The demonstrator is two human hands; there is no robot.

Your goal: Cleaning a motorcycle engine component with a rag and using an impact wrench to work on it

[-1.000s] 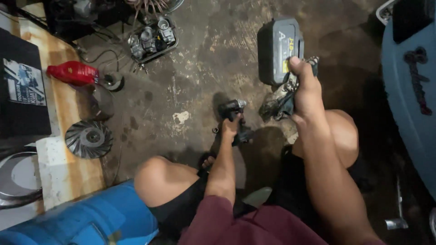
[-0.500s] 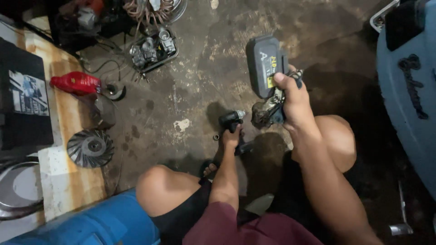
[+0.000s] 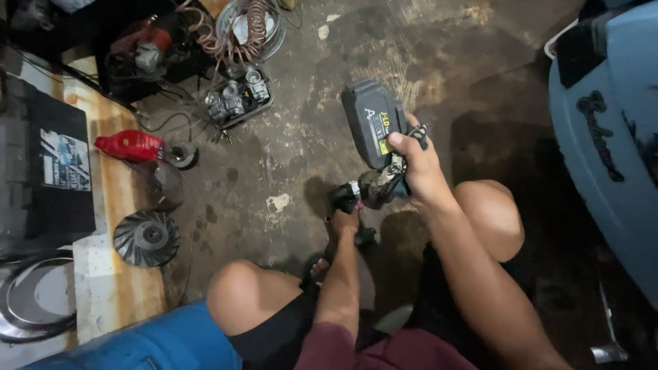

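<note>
Your right hand (image 3: 421,168) is gripping a cordless power tool (image 3: 379,181), fingers curled tight round its handle, its dark battery pack (image 3: 370,123) pointing far from you. Your left hand (image 3: 345,220) is closing its fingers on a small dark part (image 3: 343,195) at the tool's nose, above the stained concrete floor (image 3: 295,157) between your knees. A red can (image 3: 130,145) is lying well off to the left.

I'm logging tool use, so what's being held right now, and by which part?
The right hand grips a cordless power tool by its handle; the left hand steadies its front end.
</note>
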